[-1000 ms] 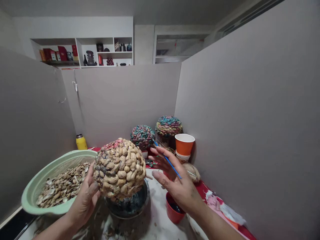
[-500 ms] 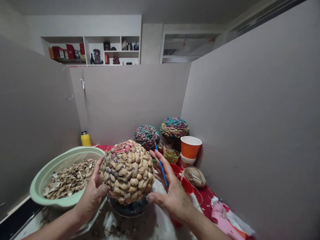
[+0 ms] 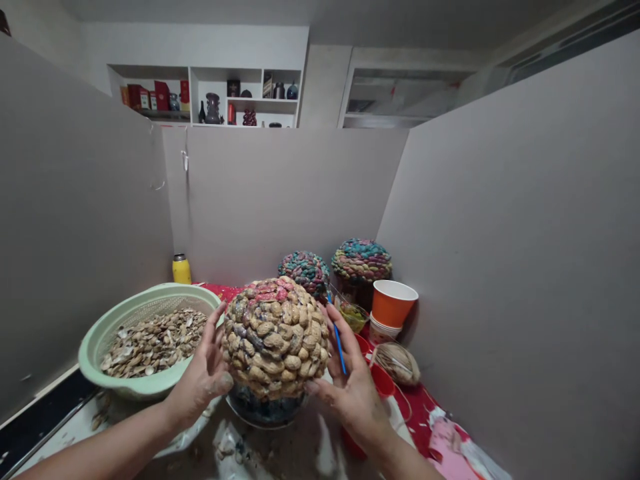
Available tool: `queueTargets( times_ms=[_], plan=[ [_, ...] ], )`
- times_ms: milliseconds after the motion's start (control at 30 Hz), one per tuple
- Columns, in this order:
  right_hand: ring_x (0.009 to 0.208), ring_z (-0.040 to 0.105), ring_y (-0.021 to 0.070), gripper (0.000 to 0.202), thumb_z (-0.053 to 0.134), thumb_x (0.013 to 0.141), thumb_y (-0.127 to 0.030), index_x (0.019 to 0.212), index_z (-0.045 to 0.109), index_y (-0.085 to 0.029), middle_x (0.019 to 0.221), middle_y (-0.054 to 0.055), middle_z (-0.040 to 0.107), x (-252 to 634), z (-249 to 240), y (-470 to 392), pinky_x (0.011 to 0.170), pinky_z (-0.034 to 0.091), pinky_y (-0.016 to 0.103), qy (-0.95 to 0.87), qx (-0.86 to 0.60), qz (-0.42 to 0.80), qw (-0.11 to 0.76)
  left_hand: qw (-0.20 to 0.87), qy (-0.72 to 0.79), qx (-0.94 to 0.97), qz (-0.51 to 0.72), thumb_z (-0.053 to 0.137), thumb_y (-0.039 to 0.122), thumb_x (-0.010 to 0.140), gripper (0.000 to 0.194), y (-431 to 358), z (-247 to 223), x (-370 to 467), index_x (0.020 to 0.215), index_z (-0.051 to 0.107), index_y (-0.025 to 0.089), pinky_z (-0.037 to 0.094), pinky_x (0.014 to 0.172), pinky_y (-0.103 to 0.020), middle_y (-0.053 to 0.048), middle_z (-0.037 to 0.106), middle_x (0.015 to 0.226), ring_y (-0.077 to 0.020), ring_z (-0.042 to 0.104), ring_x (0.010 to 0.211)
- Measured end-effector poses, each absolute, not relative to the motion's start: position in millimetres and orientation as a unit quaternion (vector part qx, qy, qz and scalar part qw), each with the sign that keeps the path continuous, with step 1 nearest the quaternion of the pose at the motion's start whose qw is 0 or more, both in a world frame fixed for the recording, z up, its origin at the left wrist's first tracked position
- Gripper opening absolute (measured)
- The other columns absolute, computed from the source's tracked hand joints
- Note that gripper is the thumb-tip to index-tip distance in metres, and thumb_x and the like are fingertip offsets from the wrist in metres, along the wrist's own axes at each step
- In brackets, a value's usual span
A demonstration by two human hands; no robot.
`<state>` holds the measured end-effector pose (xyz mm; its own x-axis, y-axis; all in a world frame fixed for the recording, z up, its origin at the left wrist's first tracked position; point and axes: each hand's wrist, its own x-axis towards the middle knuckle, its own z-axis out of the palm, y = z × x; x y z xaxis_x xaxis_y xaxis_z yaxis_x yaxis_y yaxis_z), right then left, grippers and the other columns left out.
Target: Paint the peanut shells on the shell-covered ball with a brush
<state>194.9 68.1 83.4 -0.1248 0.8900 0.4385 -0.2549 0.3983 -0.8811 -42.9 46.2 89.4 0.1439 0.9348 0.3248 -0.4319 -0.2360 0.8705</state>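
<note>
A dome covered in whole peanuts [image 3: 280, 340] sits on a dark, glossy bowl-like base [image 3: 265, 407], its top streaked with pink and purple paint. My left hand [image 3: 203, 380] curves around its left side, fingers behind and thumb at the lower edge. From the opposite side my right hand [image 3: 353, 390] cups the dome, thumb on its lower right. A slim blue paintbrush [image 3: 339, 343] is tucked between that hand's fingers, pointing up and away. The fingertips behind the dome are partly hidden.
A green colander [image 3: 120, 383] of shell pieces stands left, near a yellow bottle [image 3: 181, 269]. Two painted domes [image 3: 305, 272] stand behind. Orange paper cups [image 3: 395, 300], red cups [image 3: 383, 380], a twine coil [image 3: 397, 363] and pink cloth [image 3: 445, 443] lie right. Grey partitions [image 3: 280, 193] enclose the table.
The whole view has shifted, so everything appears farther right. My right fingers have come in closer against the dome, and its pink top has turned slightly. The brush stays in my right hand.
</note>
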Motion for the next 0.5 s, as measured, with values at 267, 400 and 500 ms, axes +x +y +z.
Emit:
queueTargets(
  times_ms=[267,400,500],
  plan=[
    [0.159,0.026,0.0290,0.116,0.095,0.064,-0.052,0.159,0.030,-0.037,0.172,0.009,0.028,188,77,65,0.127,0.031,0.048,-0.596,-0.253,0.429,0.630,0.530,0.298,0.560,0.563,0.099,0.060,0.048,0.166,43,85,-42,0.165,-0.013,0.028,0.024,0.127,-0.055,-0.022,0.027,0.173,-0.0431,0.031,0.156],
    [0.159,0.027,0.0296,0.123,0.093,0.064,-0.058,0.162,0.022,-0.034,0.173,0.012,0.025,184,79,60,0.127,0.032,0.046,-0.610,-0.228,0.415,0.636,0.492,0.321,0.550,0.595,0.102,0.056,0.043,0.171,43,86,-39,0.165,-0.014,0.028,0.030,0.125,-0.054,-0.024,0.031,0.171,-0.0436,0.037,0.153],
    [0.158,0.029,0.0319,0.126,0.091,0.065,-0.061,0.163,0.017,-0.031,0.173,0.015,0.023,183,79,59,0.126,0.033,0.048,-0.611,-0.225,0.410,0.639,0.496,0.316,0.521,0.618,0.104,0.052,0.041,0.169,40,88,-36,0.165,-0.009,0.030,0.034,0.123,-0.052,-0.023,0.033,0.170,-0.0432,0.037,0.153]
  ],
)
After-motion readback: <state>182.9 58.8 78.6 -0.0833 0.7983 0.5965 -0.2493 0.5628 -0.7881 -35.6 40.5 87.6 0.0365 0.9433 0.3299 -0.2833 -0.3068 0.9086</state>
